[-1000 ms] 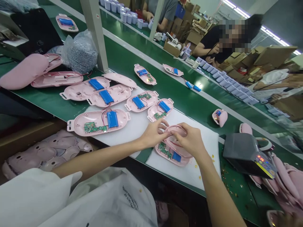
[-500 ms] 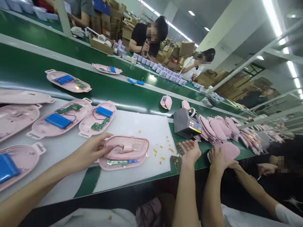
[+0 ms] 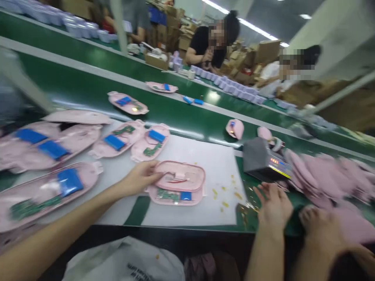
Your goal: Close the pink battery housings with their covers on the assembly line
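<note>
My left hand [image 3: 144, 177] grips the left end of a pink plastic shell half [image 3: 193, 175], its thumb over the rim. This half is tilted over a second pink shell half [image 3: 175, 201], in which a green circuit board [image 3: 167, 195] and a blue battery [image 3: 186, 196] show; thin wires run across the upper half. My right hand [image 3: 274, 207] is off to the right, in front of a grey box-shaped machine [image 3: 258, 158] with lit digits. Its fingers are apart and somewhat blurred, and no object shows in them. Small yellow pieces [image 3: 224, 203] lie on the white mat [image 3: 205, 148] between my hands.
Several open pink shells with blue batteries [image 3: 70, 181] lie at left. More shells [image 3: 127, 103] rest on the green surface beyond. A co-worker's hand [image 3: 319, 226] is close to my right hand, beside piled pink shells [image 3: 325, 175]. People sit across the line.
The view has swung left, so things sit further right. My right hand has turned, its fingers less spread and closer to the machine's front. My left hand keeps its hold on the shell half.
</note>
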The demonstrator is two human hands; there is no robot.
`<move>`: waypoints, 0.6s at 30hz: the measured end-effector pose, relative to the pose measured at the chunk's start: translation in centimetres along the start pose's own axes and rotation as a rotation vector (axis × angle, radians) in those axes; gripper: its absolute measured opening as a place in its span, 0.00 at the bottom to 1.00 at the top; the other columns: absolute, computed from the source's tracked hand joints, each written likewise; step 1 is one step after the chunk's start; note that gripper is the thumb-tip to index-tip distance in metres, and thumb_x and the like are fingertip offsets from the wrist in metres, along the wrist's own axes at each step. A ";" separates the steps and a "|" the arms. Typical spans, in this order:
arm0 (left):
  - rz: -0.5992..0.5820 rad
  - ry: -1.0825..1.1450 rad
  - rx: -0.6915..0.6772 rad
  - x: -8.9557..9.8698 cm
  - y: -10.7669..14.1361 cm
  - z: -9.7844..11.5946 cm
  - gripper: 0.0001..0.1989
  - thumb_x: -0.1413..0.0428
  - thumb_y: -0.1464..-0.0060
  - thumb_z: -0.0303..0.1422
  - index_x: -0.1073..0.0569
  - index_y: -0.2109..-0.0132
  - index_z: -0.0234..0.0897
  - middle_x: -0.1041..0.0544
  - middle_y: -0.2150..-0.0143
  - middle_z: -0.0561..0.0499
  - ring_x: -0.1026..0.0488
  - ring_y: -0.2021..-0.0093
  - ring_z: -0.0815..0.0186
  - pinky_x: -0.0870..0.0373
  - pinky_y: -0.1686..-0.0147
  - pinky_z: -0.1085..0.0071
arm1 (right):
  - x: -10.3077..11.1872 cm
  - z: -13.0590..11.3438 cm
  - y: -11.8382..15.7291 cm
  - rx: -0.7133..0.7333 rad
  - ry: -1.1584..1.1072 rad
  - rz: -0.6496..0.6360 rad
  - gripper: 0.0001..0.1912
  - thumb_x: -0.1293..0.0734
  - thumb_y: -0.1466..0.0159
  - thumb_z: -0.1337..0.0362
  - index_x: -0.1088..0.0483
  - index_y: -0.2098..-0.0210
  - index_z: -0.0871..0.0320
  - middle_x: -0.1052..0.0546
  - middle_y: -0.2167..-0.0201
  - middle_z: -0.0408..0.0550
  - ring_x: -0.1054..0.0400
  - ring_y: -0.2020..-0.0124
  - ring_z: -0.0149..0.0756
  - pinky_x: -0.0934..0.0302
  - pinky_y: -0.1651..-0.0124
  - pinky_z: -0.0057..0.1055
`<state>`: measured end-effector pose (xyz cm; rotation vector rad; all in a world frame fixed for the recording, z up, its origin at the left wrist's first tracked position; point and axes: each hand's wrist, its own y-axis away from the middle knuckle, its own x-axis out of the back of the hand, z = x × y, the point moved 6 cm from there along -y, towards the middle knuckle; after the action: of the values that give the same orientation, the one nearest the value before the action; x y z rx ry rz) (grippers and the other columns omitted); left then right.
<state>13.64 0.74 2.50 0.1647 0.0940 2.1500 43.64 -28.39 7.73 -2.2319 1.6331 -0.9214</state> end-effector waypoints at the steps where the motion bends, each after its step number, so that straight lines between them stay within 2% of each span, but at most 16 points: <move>1: -0.028 0.061 0.010 -0.2 0.0 0.0 0.16 0.38 0.51 0.42 0.24 0.62 0.33 0.21 0.65 0.47 0.24 0.66 0.61 0.26 0.68 0.70 | -3.1 -2.2 1.0 -0.022 -0.062 -0.014 0.18 0.38 0.33 0.48 0.37 0.66 0.57 0.31 0.70 0.44 0.31 0.69 0.34 0.30 0.65 0.35; 2: -0.047 0.118 0.017 -0.3 0.0 -0.1 0.16 0.38 0.50 0.42 0.24 0.61 0.32 0.21 0.65 0.47 0.24 0.66 0.62 0.27 0.68 0.71 | -6.2 -4.7 1.8 -0.034 -0.142 -0.054 0.15 0.35 0.34 0.51 0.34 0.63 0.58 0.29 0.66 0.46 0.30 0.64 0.36 0.29 0.61 0.37; 3: -0.050 0.157 0.021 -0.3 0.0 -0.3 0.16 0.39 0.50 0.41 0.24 0.61 0.32 0.21 0.66 0.48 0.24 0.67 0.63 0.28 0.69 0.72 | -9.7 -7.7 2.4 0.033 -0.182 -0.201 0.13 0.34 0.34 0.53 0.32 0.63 0.58 0.28 0.63 0.48 0.30 0.60 0.38 0.30 0.57 0.39; 5: -0.035 0.193 0.015 -0.2 0.0 -0.6 0.16 0.39 0.50 0.39 0.24 0.60 0.30 0.23 0.69 0.49 0.26 0.71 0.66 0.31 0.73 0.74 | -16.6 -13.6 4.1 0.284 -0.153 -0.633 0.11 0.36 0.32 0.56 0.29 0.64 0.57 0.27 0.55 0.51 0.32 0.52 0.41 0.33 0.49 0.41; 7: -0.011 0.199 -0.016 -0.1 0.1 -0.8 0.15 0.39 0.49 0.39 0.24 0.60 0.30 0.25 0.72 0.51 0.28 0.73 0.67 0.34 0.75 0.76 | -21.5 -16.4 5.4 0.436 -0.053 -0.944 0.12 0.39 0.30 0.57 0.29 0.65 0.56 0.29 0.50 0.51 0.33 0.50 0.41 0.35 0.48 0.40; 9: 0.015 0.191 -0.046 0.0 0.1 -0.9 0.15 0.40 0.48 0.39 0.24 0.61 0.30 0.26 0.74 0.52 0.30 0.74 0.68 0.36 0.76 0.76 | -24.4 -16.7 6.0 0.476 0.037 -1.110 0.13 0.41 0.30 0.58 0.29 0.66 0.55 0.30 0.49 0.50 0.32 0.52 0.40 0.34 0.51 0.39; 11: 0.049 0.189 -0.065 0.3 0.1 -1.2 0.12 0.40 0.48 0.38 0.25 0.63 0.30 0.28 0.75 0.53 0.30 0.74 0.68 0.36 0.76 0.76 | -25.6 -16.0 6.2 0.499 0.090 -1.144 0.12 0.40 0.30 0.58 0.28 0.65 0.55 0.30 0.50 0.50 0.32 0.53 0.41 0.33 0.53 0.39; 15: 0.096 0.230 -0.070 0.6 -0.2 -2.0 0.07 0.43 0.50 0.31 0.25 0.65 0.31 0.27 0.74 0.53 0.29 0.73 0.67 0.34 0.76 0.76 | -24.7 -14.9 6.6 0.583 0.193 -0.960 0.11 0.38 0.31 0.58 0.27 0.65 0.54 0.29 0.50 0.51 0.34 0.48 0.45 0.36 0.49 0.43; 16: 0.096 0.244 -0.066 0.6 -0.2 -2.2 0.06 0.44 0.50 0.29 0.25 0.64 0.31 0.27 0.74 0.53 0.28 0.73 0.67 0.34 0.75 0.76 | -24.3 -14.8 6.9 0.587 0.199 -0.950 0.11 0.38 0.31 0.58 0.26 0.65 0.54 0.29 0.49 0.51 0.35 0.47 0.46 0.37 0.48 0.45; 18: 0.098 0.249 -0.070 0.5 -0.2 -2.4 0.07 0.46 0.51 0.27 0.25 0.64 0.31 0.25 0.72 0.52 0.27 0.71 0.66 0.33 0.74 0.76 | -23.8 -14.7 7.3 0.582 0.186 -1.024 0.12 0.37 0.31 0.57 0.25 0.66 0.53 0.31 0.45 0.51 0.37 0.44 0.47 0.39 0.45 0.46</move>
<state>13.17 1.28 0.15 -0.1430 0.1565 2.2598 24.74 -6.56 6.98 -2.4785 0.0520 -1.5754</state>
